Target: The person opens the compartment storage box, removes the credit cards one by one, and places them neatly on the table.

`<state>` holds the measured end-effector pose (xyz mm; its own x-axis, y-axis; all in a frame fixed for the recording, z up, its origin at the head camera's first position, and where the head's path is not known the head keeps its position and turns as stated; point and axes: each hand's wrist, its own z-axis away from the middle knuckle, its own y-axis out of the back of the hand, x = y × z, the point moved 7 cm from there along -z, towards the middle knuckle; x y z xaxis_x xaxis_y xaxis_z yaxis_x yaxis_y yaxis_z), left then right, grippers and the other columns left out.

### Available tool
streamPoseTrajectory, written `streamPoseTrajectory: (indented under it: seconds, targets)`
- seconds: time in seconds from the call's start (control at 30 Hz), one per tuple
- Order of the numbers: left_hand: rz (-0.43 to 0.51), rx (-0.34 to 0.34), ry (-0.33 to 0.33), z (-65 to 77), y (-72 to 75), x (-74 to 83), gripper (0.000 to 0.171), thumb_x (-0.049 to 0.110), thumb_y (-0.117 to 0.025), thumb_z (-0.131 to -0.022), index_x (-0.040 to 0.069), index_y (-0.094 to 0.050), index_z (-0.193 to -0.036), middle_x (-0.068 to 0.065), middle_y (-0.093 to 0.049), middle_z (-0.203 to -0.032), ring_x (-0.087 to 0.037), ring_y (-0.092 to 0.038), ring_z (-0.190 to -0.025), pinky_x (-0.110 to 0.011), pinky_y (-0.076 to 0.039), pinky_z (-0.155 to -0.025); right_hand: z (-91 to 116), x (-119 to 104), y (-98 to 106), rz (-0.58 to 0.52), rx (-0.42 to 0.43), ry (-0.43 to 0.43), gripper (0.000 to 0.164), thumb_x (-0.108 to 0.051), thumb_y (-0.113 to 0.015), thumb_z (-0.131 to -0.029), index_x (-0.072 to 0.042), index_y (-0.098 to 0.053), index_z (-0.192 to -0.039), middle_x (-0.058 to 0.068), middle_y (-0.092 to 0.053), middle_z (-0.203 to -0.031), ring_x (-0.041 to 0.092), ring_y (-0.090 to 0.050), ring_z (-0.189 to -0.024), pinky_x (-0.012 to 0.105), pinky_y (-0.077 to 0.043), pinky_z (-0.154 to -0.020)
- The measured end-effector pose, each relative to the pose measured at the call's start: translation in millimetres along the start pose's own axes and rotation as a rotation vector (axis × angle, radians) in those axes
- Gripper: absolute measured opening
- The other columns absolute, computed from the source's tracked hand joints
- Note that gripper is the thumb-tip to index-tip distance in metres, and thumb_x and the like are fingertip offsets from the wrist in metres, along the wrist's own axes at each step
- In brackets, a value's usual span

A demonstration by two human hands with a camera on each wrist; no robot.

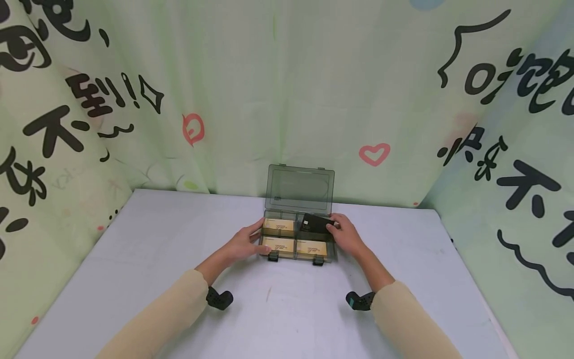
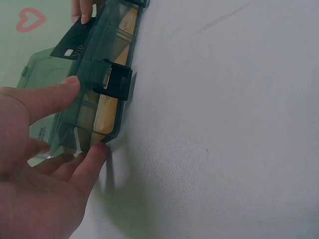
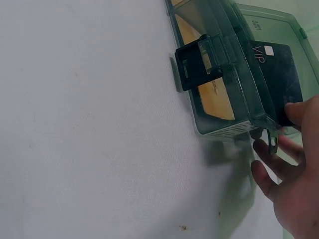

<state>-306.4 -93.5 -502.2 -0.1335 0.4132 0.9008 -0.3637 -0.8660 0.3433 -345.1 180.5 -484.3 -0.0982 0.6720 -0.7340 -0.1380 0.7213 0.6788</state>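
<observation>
A smoky see-through compartment box (image 1: 295,248) sits on the white table with its hinged lid (image 1: 299,188) raised at the back. Tan cards lie in its back left (image 1: 278,225), front left (image 1: 279,244) and front right (image 1: 312,248) compartments. My right hand (image 1: 347,234) pinches a black card (image 1: 315,223) by its right end, over the back right compartment. In the right wrist view "VIP" reads on that card (image 3: 279,74), which is tilted. My left hand (image 1: 242,244) grips the box's left side, thumb over the front corner and fingers against the side wall.
Two black latches (image 1: 273,256) hang at the box's front edge. The white tabletop (image 1: 287,309) stretches out around the box. A pale green curtain (image 1: 278,99) with black writing and red hearts hangs behind and at both sides. A black wrist device (image 1: 219,299) shows below each sleeve.
</observation>
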Motion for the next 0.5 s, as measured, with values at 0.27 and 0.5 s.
streamPoseTrajectory:
  seconds: [0.27, 0.5]
  targets:
    - [0.0, -0.011, -0.011, -1.2, -0.2, 1.1, 0.093, 0.012, -0.075, -0.083, 0.024, -0.018, -0.156, -0.006, -0.019, -0.162, -0.032, -0.03, -0.145, -0.05, -0.029, -0.117, 8.8, 1.1, 17.0, -0.144, 0.131, -0.028, 0.028, -0.016, -0.044, -0.103, 0.002, -0.052, -0.123, 0.02, -0.045, -0.142, 0.039, -0.05, -0.123, 0.045, -0.048, -0.094]
    - [-0.001, -0.009, -0.001, -0.1, -0.4, 0.6, 0.093, 0.013, -0.075, -0.083, 0.025, -0.018, -0.156, -0.005, -0.019, -0.162, -0.031, -0.029, -0.146, -0.049, -0.028, -0.118, 15.3, 9.2, 32.7, -0.126, 0.211, -0.037, 0.021, -0.015, -0.046, -0.102, -0.001, -0.051, -0.117, 0.021, -0.054, -0.124, 0.032, -0.063, -0.102, 0.023, -0.043, -0.074]
